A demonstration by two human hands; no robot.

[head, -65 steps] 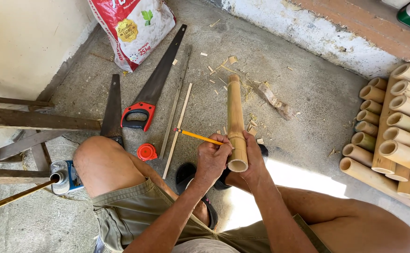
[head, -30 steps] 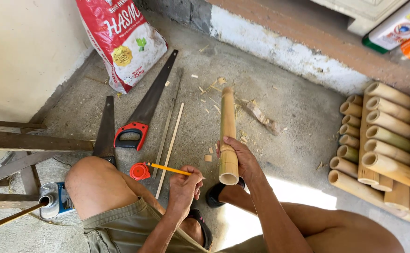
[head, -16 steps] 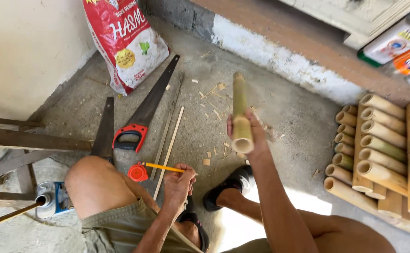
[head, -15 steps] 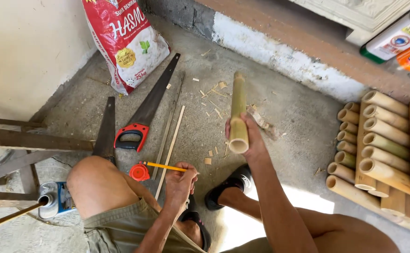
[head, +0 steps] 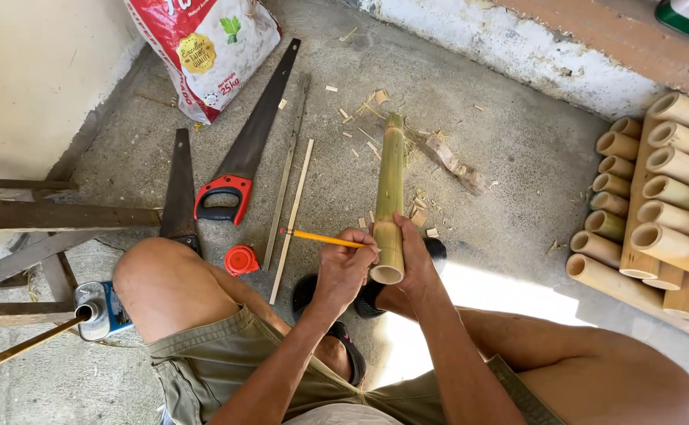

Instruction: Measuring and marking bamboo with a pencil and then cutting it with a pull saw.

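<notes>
Right hand [head: 417,264] clamps a stiff, light-looking bamboo pole [head: 390,189] near its cut end, left hand [head: 344,264] fingers pinching a pencil [head: 325,238].

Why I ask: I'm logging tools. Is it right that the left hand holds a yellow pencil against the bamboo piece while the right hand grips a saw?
Not quite. In the head view the right hand grips the bamboo piece, not a saw. The left hand does hold the yellow pencil against it.
</notes>
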